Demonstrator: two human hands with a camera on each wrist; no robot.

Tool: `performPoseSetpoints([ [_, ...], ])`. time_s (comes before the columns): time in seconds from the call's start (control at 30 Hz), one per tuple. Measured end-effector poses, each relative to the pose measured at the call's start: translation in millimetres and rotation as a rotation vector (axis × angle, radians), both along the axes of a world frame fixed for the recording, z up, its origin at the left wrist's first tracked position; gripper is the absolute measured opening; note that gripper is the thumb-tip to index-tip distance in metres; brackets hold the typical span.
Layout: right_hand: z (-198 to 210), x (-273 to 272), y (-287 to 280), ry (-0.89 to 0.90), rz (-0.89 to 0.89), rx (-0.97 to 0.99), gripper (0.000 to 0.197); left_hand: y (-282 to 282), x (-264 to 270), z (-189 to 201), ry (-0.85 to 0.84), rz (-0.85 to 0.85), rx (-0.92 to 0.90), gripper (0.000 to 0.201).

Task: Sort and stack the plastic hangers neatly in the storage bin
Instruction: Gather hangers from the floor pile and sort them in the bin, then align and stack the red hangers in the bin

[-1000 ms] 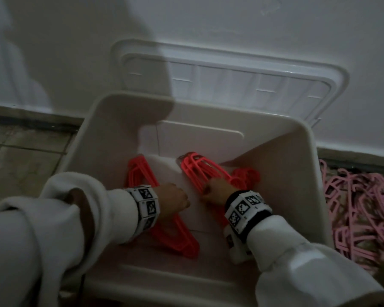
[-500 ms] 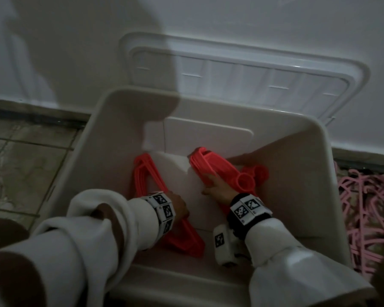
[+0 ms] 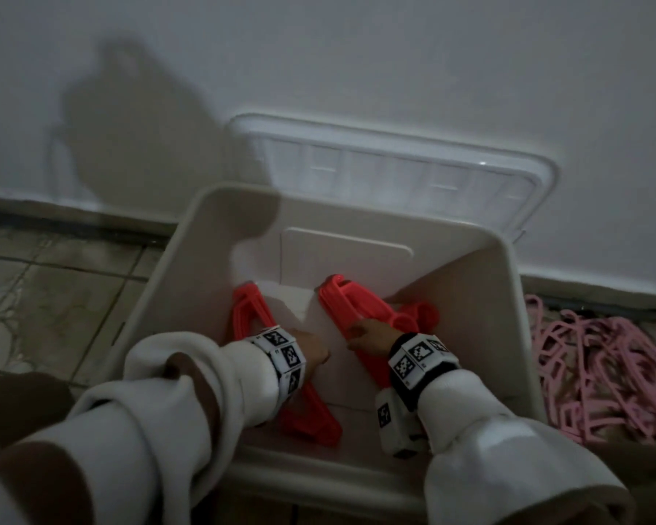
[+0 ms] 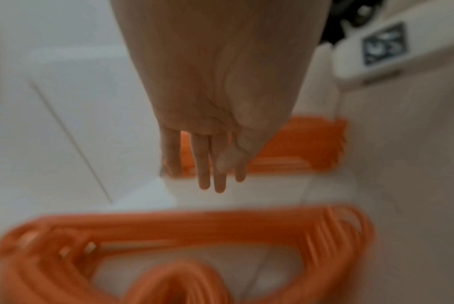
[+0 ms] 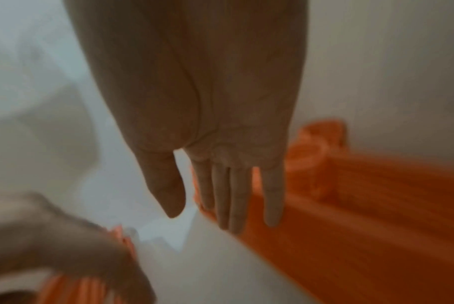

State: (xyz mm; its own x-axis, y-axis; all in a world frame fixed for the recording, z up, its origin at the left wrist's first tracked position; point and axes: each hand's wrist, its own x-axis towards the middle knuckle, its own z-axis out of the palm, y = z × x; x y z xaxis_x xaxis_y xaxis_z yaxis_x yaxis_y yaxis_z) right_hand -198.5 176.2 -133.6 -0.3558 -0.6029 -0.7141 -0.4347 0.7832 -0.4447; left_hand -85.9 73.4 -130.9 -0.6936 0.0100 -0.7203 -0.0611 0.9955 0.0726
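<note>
Storage bin: off-white. Inside bin: red-orange hangers. Right of bin: pale pink hangers. Behind bin: clear whitish lid, white wall. Wristbands: white, black square-code markings. Sleeves: cream.

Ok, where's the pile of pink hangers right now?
In the head view, the pink hangers lie heaped on the floor just right of the storage bin, near the wall.

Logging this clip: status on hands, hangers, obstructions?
Both hands open: left hand over left red hanger stack, right hand flat on right stack. Pink hangers unsorted outside bin. No obstruction seen.
</note>
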Motion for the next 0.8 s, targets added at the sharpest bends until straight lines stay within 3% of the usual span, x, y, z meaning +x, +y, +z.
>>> performPoseSetpoints([
  [0.2, 69, -6, 21, 0.162, -0.044, -0.085, 0.043, 14, -12, 67, 0.162, 0.176, 0.012, 0.038],
  [0.4, 125, -16, 65, 0.254, -0.200, -0.229, 0.049, 45, -36, 135, 0.432, 0.194, 0.039, 0.028],
  [0.53, 159, -24, 120, 0.337, -0.371, -0.418, 0.047, 83, -57, 162, 0.620, 0.214, 0.179, 0.026],
  [0.67, 164, -29, 198, 0.366, -0.581, -0.500, 0.044, 142, -70, 177, 0.717, 0.152, 0.299, 0.026],
  [0.8, 141, -22, 302, 0.380, -0.731, -0.396, 0.043, 218, -84, 171, 0.666, 0.035, 0.406, 0.024],
])
